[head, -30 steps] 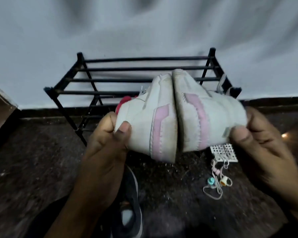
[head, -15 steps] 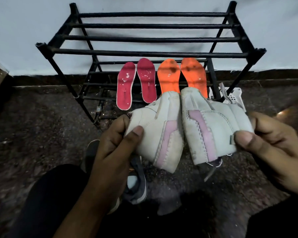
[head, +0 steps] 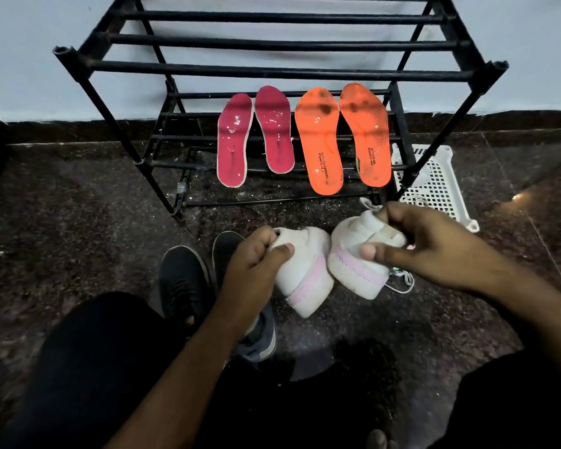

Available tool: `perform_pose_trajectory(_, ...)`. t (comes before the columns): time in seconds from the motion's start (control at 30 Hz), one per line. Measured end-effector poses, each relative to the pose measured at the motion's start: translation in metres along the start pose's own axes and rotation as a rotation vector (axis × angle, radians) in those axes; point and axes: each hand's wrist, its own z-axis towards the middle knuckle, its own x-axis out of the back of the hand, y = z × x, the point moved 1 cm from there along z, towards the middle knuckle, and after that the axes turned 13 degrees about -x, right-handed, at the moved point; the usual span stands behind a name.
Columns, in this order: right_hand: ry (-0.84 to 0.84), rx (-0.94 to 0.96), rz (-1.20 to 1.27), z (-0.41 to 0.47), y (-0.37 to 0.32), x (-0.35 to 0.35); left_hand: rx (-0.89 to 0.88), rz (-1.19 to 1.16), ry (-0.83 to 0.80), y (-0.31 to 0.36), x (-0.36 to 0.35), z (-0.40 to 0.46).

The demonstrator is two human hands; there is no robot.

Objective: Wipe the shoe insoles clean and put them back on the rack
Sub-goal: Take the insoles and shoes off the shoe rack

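Two red insoles (head: 234, 140) and two orange insoles (head: 319, 140) lie side by side on the lower bars of the black rack (head: 272, 69), all speckled with dirt. In front of the rack, low over the floor, I hold a pair of white-and-pink shoes. My left hand (head: 253, 270) grips the left shoe (head: 305, 270) at its heel collar. My right hand (head: 434, 244) grips the right shoe (head: 353, 264) the same way, thumb on its side.
A pair of black shoes (head: 182, 280) sits on the dark speckled floor by my left knee. A white perforated basket (head: 441, 186) lies right of the rack, a loose lace (head: 402, 283) trailing under the right shoe. A pale wall stands behind the rack.
Both hands have lowered the white-and-pink shoes from rack height down toward the floor, nearer to me. The insoles, hidden behind the shoes at first, are now in full view.
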Motion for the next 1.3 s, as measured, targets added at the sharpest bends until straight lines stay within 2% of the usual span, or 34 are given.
perform_pose_trajectory(0.17,-0.029,-0.059,-0.600,0.021,0.019,-0.015,-0.143,0.424,-0.281,-0.035,-0.030,-0.011)
perform_pose_trajectory(0.27,-0.002,-0.080,-0.863,0.027,0.024,-0.029,-0.271,0.604,-0.343,-0.054,-0.045,-0.018)
perform_pose_trajectory(0.33,0.000,-0.112,-0.947,0.033,0.031,-0.041,-0.285,0.724,-0.354,-0.067,-0.050,-0.022)
perform_pose_trajectory(0.43,-0.052,-0.212,-0.944,0.037,0.046,-0.063,-0.211,0.857,-0.436,-0.083,-0.049,-0.025)
perform_pose_trajectory(0.57,-0.130,-0.340,-0.889,0.041,0.067,-0.094,-0.063,0.922,-0.551,-0.104,-0.047,-0.033)
perform_pose_trajectory(0.8,-0.214,-0.380,-0.872,0.043,0.083,-0.128,0.080,1.128,-0.750,-0.118,-0.050,-0.055)
perform_pose_trajectory(0.9,-0.142,-0.360,-0.857,0.046,0.073,-0.125,0.075,1.133,-0.754,-0.120,-0.052,-0.056)
perform_pose_trajectory(1.1,0.166,-0.298,-0.824,0.047,0.036,-0.081,0.014,1.071,-0.700,-0.134,-0.070,-0.042)
perform_pose_trajectory(1.3,0.288,-0.276,-0.898,0.039,0.029,-0.068,-0.211,0.973,-0.775,-0.155,-0.094,-0.026)
